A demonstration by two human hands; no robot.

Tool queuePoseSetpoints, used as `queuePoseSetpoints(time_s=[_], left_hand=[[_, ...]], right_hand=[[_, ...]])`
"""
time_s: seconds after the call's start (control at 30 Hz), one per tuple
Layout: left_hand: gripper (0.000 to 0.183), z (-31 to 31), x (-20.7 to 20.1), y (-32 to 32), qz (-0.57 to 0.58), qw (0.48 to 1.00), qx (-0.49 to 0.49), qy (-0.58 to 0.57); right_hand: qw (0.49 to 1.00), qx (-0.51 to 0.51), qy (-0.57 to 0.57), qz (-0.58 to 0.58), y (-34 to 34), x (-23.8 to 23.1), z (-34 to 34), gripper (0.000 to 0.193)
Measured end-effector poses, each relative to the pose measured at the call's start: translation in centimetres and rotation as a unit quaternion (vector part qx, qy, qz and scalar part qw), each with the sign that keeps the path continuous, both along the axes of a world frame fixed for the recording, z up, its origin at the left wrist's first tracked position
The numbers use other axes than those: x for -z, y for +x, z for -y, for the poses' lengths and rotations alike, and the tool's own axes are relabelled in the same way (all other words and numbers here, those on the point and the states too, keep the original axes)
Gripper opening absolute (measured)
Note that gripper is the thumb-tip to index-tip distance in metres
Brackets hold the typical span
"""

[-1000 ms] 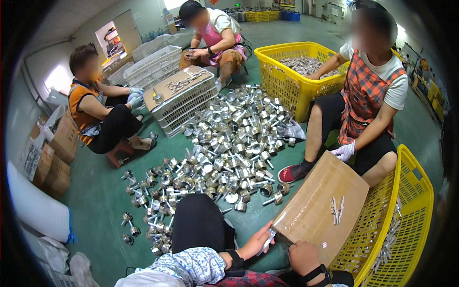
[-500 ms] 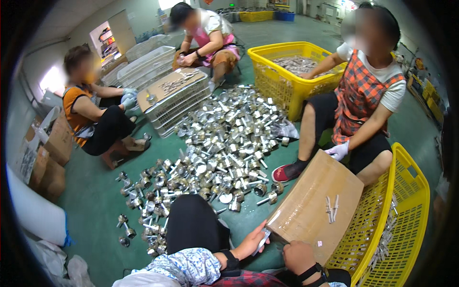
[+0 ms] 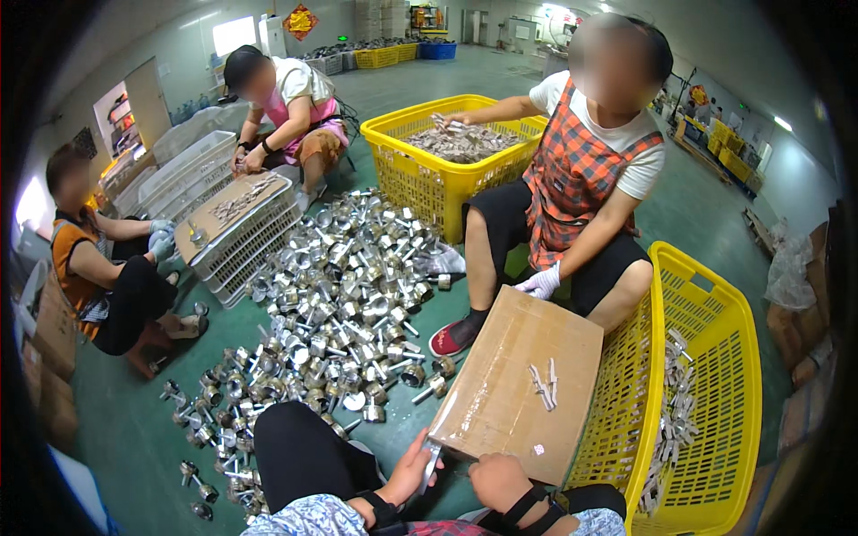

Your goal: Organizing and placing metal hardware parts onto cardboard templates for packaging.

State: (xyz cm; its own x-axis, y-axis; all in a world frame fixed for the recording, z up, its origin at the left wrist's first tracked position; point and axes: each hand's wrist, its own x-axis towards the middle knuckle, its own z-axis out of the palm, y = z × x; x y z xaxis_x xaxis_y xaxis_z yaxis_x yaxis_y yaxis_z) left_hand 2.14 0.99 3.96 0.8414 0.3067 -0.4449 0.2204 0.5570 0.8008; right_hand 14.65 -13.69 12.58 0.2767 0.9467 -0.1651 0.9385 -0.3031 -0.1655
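My left hand (image 3: 407,470) is closed on a flat silver metal piece (image 3: 431,463) by the near left corner of a cardboard box (image 3: 483,393). My right hand (image 3: 500,483) is curled at the near edge of that box, and whatever its fingers may hold is hidden. A few small pale strip-like parts (image 3: 543,386) lie on top of the box. To the left, a large heap of silver metal cup-shaped parts with stems (image 3: 331,304) spreads over the floor.
A yellow basket (image 3: 706,295) holding strip-like parts stands at my right. Across from me a person in a checked apron (image 3: 590,152) rests a gloved hand on the box, beside another yellow basket (image 3: 429,183). Two people sit at left by stacked white crates (image 3: 259,241).
The view has swung right, so everything sits farther left. The person opposite has lifted a hand with strip parts above the far basket. My hands stay at the box's near edge.
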Motion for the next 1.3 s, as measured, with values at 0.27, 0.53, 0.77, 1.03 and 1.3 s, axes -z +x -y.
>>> queuePoseSetpoints(time_s=[0.27, 0.53, 0.77, 1.03, 1.3], left_hand=[[0.055, 0.0, -0.5, 0.1, -0.007, 1.0, 0.001, 0.013], [0.055, 0.0, -0.9, -0.2, -0.008, 1.0, 0.01, 0.02], [0.055, 0.1, -0.5, 0.1, 0.0, 1.0, 0.006, 0.021], [0.055, 0.0, -0.3, 0.2, 0.005, 1.0, -0.003, 0.003], [0.056, 0.6, 0.1, 0.3, 0.009, 1.0, 0.003, 0.013]], right_hand=[[1.0, -0.004, -0.011, -0.019, 0.2, 0.1, -0.1, 0.016], [1.0, -0.01, -0.005, -0.01, 0.1, 0.6, -0.1, 0.018], [0.999, -0.019, -0.011, 0.029, 0.0, 0.3, 0.0, 0.012], [0.999, -0.018, -0.007, 0.034, 0.1, -0.2, -0.2, 0.011], [1.0, -0.017, -0.018, -0.008, 0.5, 0.5, 0.2, 0.012]])
